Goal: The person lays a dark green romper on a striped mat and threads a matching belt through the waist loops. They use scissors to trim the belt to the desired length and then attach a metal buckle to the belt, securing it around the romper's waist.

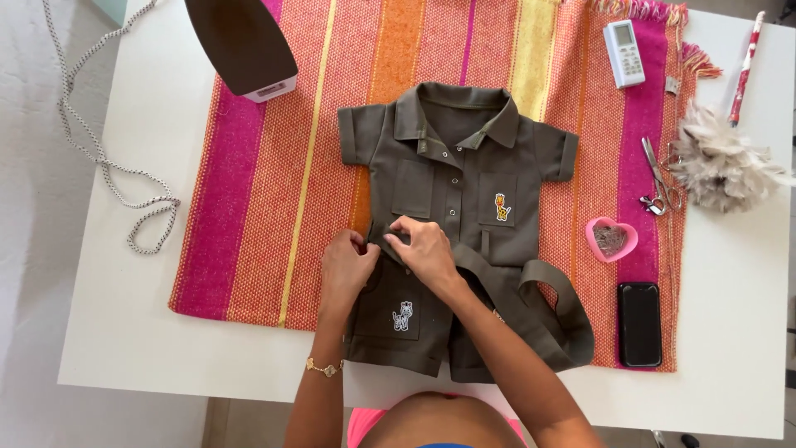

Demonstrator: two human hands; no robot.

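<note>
**Both hands pinching the romper's waist**

Your left hand (347, 267) sits at the left side of the waist of the romper (452, 191), fingers curled shut on a pinch of fabric at its edge. Your right hand (424, 249) is just beside it, nearly touching, fingertips closed on cloth near the button placket at the waist. A gold bracelet (323, 367) is on your left wrist.

The romper is olive, lying flat and face up at the middle of the striped cloth (265, 166), collar away from you, shorts toward you. Its belt (564, 311) loops out to the right.

An iron (240, 46) stands at the cloth's top left, its cord (99, 158) trailing over the table (133, 315). Right of the romper: remote (623, 52), scissors (655, 178), feather duster (725, 162), pink heart dish (612, 239), black phone (639, 323).
</note>
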